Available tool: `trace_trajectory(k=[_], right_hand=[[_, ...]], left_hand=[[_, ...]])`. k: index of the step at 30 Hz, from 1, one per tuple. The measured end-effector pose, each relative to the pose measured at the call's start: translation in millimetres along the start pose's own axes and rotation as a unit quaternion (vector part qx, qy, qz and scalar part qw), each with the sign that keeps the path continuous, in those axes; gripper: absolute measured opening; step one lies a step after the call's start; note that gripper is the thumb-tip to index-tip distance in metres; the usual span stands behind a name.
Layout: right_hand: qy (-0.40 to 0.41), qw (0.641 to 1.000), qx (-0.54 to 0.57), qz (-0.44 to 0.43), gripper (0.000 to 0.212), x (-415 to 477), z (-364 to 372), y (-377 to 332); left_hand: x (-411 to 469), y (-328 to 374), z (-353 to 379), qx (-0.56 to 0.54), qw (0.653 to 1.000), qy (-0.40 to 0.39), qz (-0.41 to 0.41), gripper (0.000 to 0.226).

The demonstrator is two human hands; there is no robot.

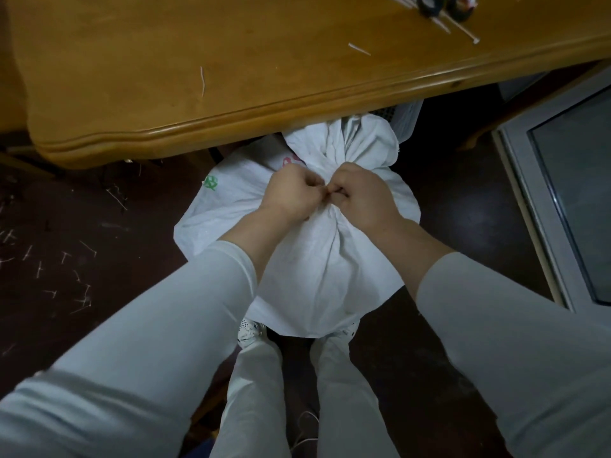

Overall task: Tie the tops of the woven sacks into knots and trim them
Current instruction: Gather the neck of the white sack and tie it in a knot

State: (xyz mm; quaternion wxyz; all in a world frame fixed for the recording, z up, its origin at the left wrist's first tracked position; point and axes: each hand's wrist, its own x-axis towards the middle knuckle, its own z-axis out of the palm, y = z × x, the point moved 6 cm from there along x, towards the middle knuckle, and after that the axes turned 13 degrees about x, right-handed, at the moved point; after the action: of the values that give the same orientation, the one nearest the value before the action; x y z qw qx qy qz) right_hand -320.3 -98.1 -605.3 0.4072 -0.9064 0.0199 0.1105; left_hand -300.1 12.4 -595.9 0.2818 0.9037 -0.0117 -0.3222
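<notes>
While the woven sack (317,276) stands on the floor (463,200) just under the near edge of the tabletop (165,127), between that edge and the person's shoes, the job on it looks to me about half done. The mouth is already bunched into a tight neck, and the loose top (357,143) flares out beyond it towards the table. The left hand (291,193) and the right hand (363,193) are both curled hard around that neck, knuckles touching. The fingertips meet over something small that I cannot make out, so I cannot tell whether a finished knot sits there or one is only being drawn tight. The flared top looks long and uncut, so I judge the trimming is not yet done on this sack. No cutting tool shows in either hand. A few white strips (358,49) lie towards the far right corner of the tabletop, near some rolls of tape (429,1). Short pale offcuts (66,276) litter the floor to the left, which suggests trimming happens here.
</notes>
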Motion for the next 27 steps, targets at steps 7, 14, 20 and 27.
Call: trace_trajectory(k=[7, 14, 20, 27], right_hand=[[-0.001, 1.0, -0.012, 0.015, 0.014, 0, 4, 0], [0.01, 1.0, 0.018, 0.0, 0.013, -4, 1, -1], [0.035, 0.997, 0.057, 0.025, 0.009, -8, 5, -3], [0.105, 0.972, 0.165, 0.13, 0.01, -11, 9, 16]], left_hand=[[5, 16, -3, 0.191, 0.978, -0.07, 0.039, 0.021], [3, 30, -7, 0.306, 0.945, -0.067, 0.094, 0.028], [7, 25, -10, 0.329, 0.934, -0.046, 0.131, 0.021], [4, 10, -4, 0.246, 0.954, -0.014, 0.169, 0.025]])
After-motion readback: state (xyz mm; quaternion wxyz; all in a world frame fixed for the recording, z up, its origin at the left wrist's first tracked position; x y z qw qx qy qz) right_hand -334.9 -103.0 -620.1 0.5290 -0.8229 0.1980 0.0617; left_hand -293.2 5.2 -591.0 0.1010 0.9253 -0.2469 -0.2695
